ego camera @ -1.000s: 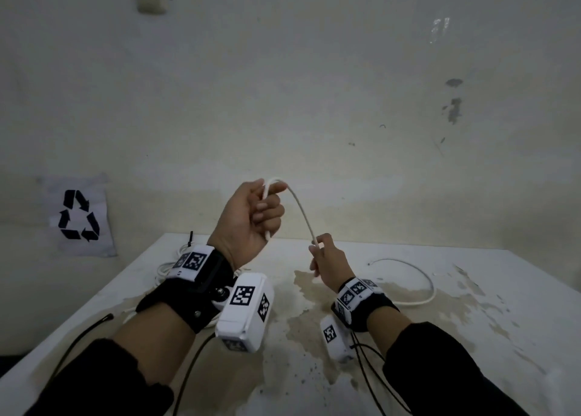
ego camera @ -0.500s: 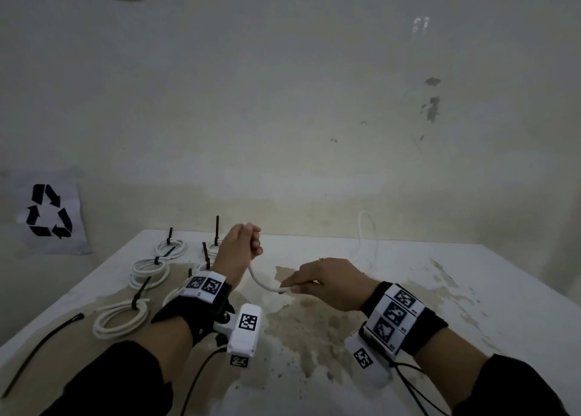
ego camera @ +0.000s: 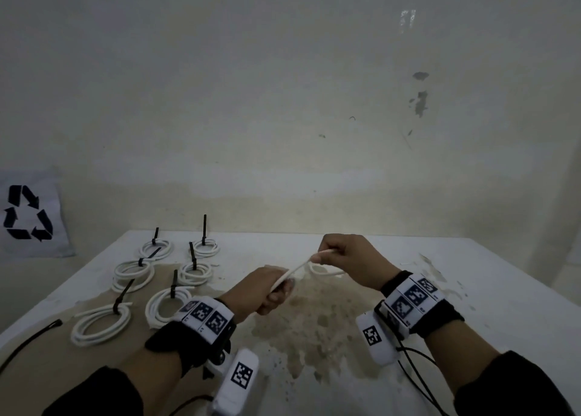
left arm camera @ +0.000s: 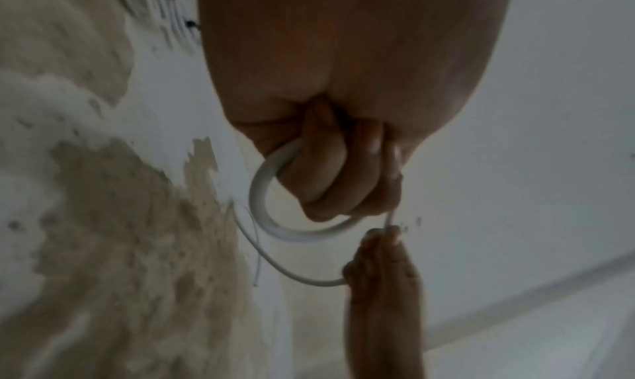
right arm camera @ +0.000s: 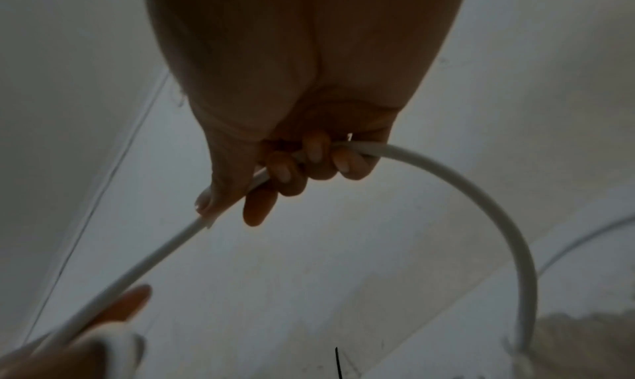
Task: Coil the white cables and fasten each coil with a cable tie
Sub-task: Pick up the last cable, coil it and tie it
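A loose white cable (ego camera: 295,269) runs taut between my two hands above the table's middle. My left hand (ego camera: 272,293) is fisted round one part of it; in the left wrist view the cable (left arm camera: 261,194) curls in a loop under the curled fingers (left arm camera: 326,167). My right hand (ego camera: 333,255) grips the cable farther back and higher, and the cable (right arm camera: 481,194) arcs from its fingers (right arm camera: 316,156) down to the table. Several coiled white cables (ego camera: 100,323), each bound with a black cable tie (ego camera: 121,297), lie in rows at the left.
The white table (ego camera: 503,305) has a large brown worn patch at its middle. One loose black cable tie (ego camera: 28,340) lies near the left edge. A wall stands close behind the table, with a recycling sign (ego camera: 26,213) at the left.
Both hands came down from chest height to just over the table. The right hand moved back and right, pulling the cable straight between the hands. The view tilted, revealing the tied coils.
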`<move>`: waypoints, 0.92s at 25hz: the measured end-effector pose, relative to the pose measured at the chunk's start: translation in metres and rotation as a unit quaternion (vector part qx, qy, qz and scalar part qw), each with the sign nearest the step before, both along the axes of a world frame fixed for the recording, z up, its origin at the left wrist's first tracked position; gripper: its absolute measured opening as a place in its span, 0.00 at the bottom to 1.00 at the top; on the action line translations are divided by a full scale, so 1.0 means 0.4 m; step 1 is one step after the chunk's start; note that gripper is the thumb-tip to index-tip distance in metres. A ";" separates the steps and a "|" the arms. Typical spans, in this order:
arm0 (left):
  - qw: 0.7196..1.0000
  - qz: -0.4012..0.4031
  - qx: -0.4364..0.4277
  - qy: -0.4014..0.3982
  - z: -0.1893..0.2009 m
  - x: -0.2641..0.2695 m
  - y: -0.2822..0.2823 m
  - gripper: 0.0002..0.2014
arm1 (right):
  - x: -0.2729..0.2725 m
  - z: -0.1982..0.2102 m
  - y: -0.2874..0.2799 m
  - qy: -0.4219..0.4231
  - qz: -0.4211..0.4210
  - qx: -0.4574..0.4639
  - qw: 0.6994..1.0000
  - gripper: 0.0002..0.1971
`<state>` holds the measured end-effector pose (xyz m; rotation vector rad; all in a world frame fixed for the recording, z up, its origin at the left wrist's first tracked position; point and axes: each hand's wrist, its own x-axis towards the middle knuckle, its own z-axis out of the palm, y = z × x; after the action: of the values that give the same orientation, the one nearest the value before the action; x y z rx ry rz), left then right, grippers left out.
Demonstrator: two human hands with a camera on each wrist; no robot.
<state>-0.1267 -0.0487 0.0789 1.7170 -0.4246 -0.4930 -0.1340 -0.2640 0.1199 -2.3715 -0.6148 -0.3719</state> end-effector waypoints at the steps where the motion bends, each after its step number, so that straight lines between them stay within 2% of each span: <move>1: 0.996 -0.011 -0.049 0.068 0.014 -0.010 -0.001 0.23 | 0.008 -0.006 -0.012 0.014 -0.013 0.046 0.999 0.14; 2: 0.987 -0.029 -0.095 0.126 0.030 -0.017 0.000 0.24 | 0.014 -0.012 -0.019 0.026 -0.021 0.080 0.996 0.14; 4: 0.963 -0.051 -0.193 0.182 0.060 -0.019 0.003 0.24 | 0.030 -0.036 -0.015 0.036 -0.033 0.119 0.992 0.16; 7: 0.906 -0.017 -0.380 0.185 0.112 -0.001 0.007 0.19 | 0.062 -0.096 0.017 0.035 -0.069 0.142 0.987 0.19; 10: 0.860 0.013 -0.485 0.156 0.146 0.019 0.011 0.19 | 0.086 -0.161 0.042 0.099 -0.044 0.183 0.977 0.19; 12: 0.860 0.045 -0.498 0.107 0.153 0.032 0.010 0.19 | 0.082 -0.176 0.061 0.115 -0.027 0.180 0.977 0.19; 14: 0.872 0.101 -0.479 0.027 0.145 0.052 0.005 0.17 | 0.069 -0.164 0.081 0.073 -0.028 0.091 0.993 0.18; 16: 0.893 0.170 -0.411 -0.061 0.112 0.074 0.000 0.15 | 0.054 -0.142 0.105 0.037 -0.012 -0.046 0.998 0.17; 17: 0.910 0.200 -0.346 -0.114 0.088 0.085 -0.001 0.14 | 0.046 -0.130 0.117 0.033 0.001 -0.099 0.995 0.17; 18: 0.925 0.225 -0.247 -0.182 0.060 0.093 -0.004 0.13 | 0.038 -0.120 0.129 0.031 0.012 -0.134 0.990 0.16; 19: 0.930 0.238 -0.112 -0.258 0.036 0.095 -0.005 0.13 | 0.032 -0.111 0.139 0.028 0.024 -0.153 0.987 0.15; 20: 0.917 0.228 0.038 -0.326 0.013 0.096 -0.003 0.13 | 0.025 -0.104 0.148 0.027 0.039 -0.161 0.986 0.13; 22: 0.843 0.188 0.292 -0.411 -0.015 0.091 -0.001 0.14 | 0.020 -0.089 0.147 0.046 0.056 -0.162 0.984 0.12; 23: 0.807 0.175 0.368 -0.428 -0.019 0.094 0.005 0.15 | 0.021 -0.078 0.133 0.061 0.052 -0.166 0.983 0.11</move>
<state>-0.0891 -0.0468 0.0713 2.6805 -0.5647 0.5232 -0.1257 -0.2106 0.0885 -2.6394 -0.7904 -0.0786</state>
